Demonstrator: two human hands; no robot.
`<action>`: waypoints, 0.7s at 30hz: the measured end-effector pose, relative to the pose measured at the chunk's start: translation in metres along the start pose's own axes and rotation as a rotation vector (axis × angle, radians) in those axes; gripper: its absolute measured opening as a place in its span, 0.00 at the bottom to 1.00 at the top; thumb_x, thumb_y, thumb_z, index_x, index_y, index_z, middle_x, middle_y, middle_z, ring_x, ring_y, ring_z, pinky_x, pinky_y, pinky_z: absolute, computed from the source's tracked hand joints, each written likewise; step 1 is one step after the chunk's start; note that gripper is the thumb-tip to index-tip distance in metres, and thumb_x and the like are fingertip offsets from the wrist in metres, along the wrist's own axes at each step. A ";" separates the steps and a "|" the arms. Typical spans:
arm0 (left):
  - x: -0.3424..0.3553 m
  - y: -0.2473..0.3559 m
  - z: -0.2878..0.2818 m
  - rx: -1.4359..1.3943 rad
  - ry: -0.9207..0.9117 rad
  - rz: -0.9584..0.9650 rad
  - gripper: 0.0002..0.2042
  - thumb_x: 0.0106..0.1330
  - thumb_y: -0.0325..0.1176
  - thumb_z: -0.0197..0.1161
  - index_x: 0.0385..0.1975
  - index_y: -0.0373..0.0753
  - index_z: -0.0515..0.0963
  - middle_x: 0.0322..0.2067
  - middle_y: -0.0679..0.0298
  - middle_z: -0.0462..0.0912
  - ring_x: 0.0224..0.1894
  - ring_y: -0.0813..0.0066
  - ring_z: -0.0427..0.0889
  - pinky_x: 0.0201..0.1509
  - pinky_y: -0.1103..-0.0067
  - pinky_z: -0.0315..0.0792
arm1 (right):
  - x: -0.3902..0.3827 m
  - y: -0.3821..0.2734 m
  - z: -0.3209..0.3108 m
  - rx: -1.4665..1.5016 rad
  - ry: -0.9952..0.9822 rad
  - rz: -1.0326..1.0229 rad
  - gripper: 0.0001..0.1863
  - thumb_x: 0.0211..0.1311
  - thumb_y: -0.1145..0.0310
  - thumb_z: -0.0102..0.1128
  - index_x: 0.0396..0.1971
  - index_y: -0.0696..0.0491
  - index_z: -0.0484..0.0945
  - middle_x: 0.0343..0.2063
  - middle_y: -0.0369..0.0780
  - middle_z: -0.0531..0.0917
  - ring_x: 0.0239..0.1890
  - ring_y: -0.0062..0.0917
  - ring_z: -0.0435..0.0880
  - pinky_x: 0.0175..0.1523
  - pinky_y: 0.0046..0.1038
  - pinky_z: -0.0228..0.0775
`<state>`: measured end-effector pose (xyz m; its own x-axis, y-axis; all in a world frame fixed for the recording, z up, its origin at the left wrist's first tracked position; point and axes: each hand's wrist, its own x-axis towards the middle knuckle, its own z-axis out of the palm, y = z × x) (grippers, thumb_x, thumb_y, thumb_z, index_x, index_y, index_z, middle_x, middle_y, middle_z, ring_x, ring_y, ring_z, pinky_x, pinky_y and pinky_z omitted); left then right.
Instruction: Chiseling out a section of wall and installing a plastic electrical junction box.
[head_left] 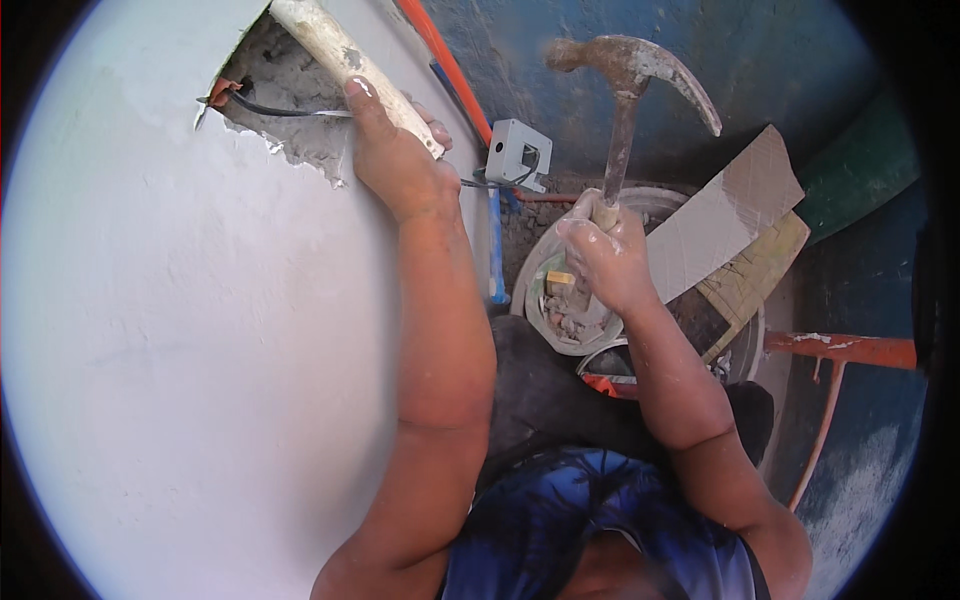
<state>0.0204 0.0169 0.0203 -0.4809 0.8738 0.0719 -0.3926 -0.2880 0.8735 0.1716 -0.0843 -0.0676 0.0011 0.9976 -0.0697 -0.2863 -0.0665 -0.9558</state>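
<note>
My left hand [400, 170] grips a white, stained pipe-like piece [315, 40] slanting across a jagged opening [285, 65] in the white wall [200, 320]. A dark cable [270, 108] and a torn orange piece [222, 90] show inside the opening; whatever the piece's upper end touches is unclear. My right hand [605, 250] is closed round the handle of a worn claw hammer [625, 80], its head raised to the right of the piece. Just right of my left hand is a grey junction box [513, 155] with cables.
A bucket [535, 310] with debris stands below the hammer, beside cardboard [730, 215] and a yellowish board [770, 260]. An orange conduit [445, 55] runs above the box, with a blue pipe [495, 250] below. An orange metal bar [840, 348] crosses the right side near a blue wall [800, 50].
</note>
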 end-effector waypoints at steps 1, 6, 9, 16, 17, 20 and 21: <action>0.002 -0.001 -0.002 0.001 0.008 0.016 0.23 0.70 0.55 0.53 0.32 0.37 0.70 0.17 0.66 0.67 0.15 0.78 0.65 0.19 0.81 0.60 | 0.000 0.000 0.000 -0.002 -0.003 0.000 0.09 0.57 0.69 0.61 0.23 0.53 0.70 0.16 0.29 0.69 0.19 0.12 0.66 0.25 0.21 0.59; 0.004 -0.003 -0.002 0.017 -0.004 0.063 0.22 0.70 0.53 0.54 0.31 0.36 0.72 0.15 0.66 0.67 0.14 0.78 0.65 0.18 0.81 0.59 | 0.003 0.010 -0.003 0.026 -0.041 -0.047 0.09 0.57 0.69 0.61 0.22 0.53 0.70 0.17 0.29 0.69 0.20 0.12 0.66 0.25 0.21 0.58; 0.010 -0.005 0.000 0.015 -0.027 0.034 0.22 0.70 0.57 0.51 0.37 0.41 0.69 0.23 0.66 0.68 0.18 0.77 0.66 0.21 0.79 0.60 | 0.006 0.008 0.002 0.055 -0.037 0.038 0.09 0.57 0.69 0.61 0.23 0.53 0.70 0.17 0.29 0.69 0.21 0.12 0.66 0.27 0.21 0.59; 0.017 -0.015 0.005 -0.119 -0.057 -0.035 0.22 0.70 0.58 0.49 0.39 0.41 0.68 0.25 0.66 0.68 0.19 0.77 0.65 0.21 0.80 0.60 | 0.032 -0.009 0.000 -0.183 0.015 -0.080 0.10 0.57 0.68 0.62 0.23 0.54 0.72 0.18 0.30 0.70 0.23 0.12 0.65 0.29 0.22 0.60; 0.017 -0.014 0.004 -0.128 -0.044 -0.031 0.22 0.71 0.58 0.49 0.39 0.41 0.68 0.25 0.66 0.68 0.19 0.77 0.65 0.21 0.80 0.60 | 0.040 -0.016 0.006 -0.202 0.005 -0.128 0.10 0.58 0.67 0.63 0.23 0.54 0.72 0.18 0.30 0.70 0.23 0.13 0.65 0.29 0.23 0.61; 0.016 -0.010 0.001 -0.107 -0.043 -0.008 0.23 0.72 0.58 0.47 0.38 0.40 0.68 0.24 0.67 0.67 0.19 0.77 0.65 0.21 0.80 0.59 | 0.058 -0.045 0.026 -0.191 -0.019 -0.273 0.11 0.58 0.65 0.63 0.23 0.55 0.73 0.18 0.30 0.70 0.23 0.14 0.65 0.29 0.24 0.61; 0.014 -0.008 -0.001 -0.111 -0.044 -0.003 0.23 0.72 0.58 0.47 0.38 0.40 0.68 0.24 0.67 0.67 0.19 0.77 0.65 0.21 0.80 0.59 | 0.064 -0.055 0.033 -0.154 -0.033 -0.363 0.12 0.58 0.65 0.63 0.22 0.55 0.73 0.18 0.30 0.71 0.23 0.14 0.66 0.29 0.25 0.62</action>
<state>0.0163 0.0311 0.0141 -0.4458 0.8903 0.0924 -0.4799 -0.3249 0.8149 0.1553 -0.0162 -0.0103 0.0441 0.9567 0.2878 -0.1260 0.2911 -0.9484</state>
